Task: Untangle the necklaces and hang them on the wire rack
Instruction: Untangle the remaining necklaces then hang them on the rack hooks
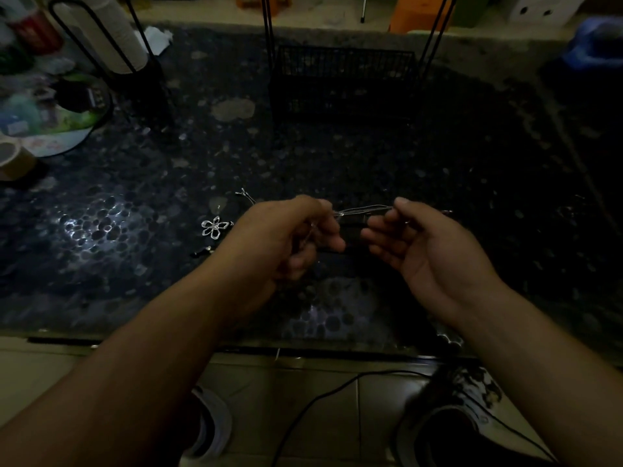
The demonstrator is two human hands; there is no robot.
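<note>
**A:** Silver chain [365,209] — thin strands pulled taut between both hands, above the near middle of the dark speckled counter [135,210].

**B:** Grips?

**A:** Left hand [293,237] curled, pinching the chain's left end at the fingertips. Right hand [424,244] palm up, thumb and forefinger pinching the right end, other fingers loosely bent.

**B:** Other necklaces?

**A:** Flower pendant [213,226] flat on the counter just left of the left hand. Small clasp piece [243,193] a bit farther back. Whether they join the held chain — cannot tell, too dark.

**B:** Rack?

**A:** Black wire rack [340,82] at the far middle, well apart from the hands. Tape roll [13,160] at the left edge.
</note>
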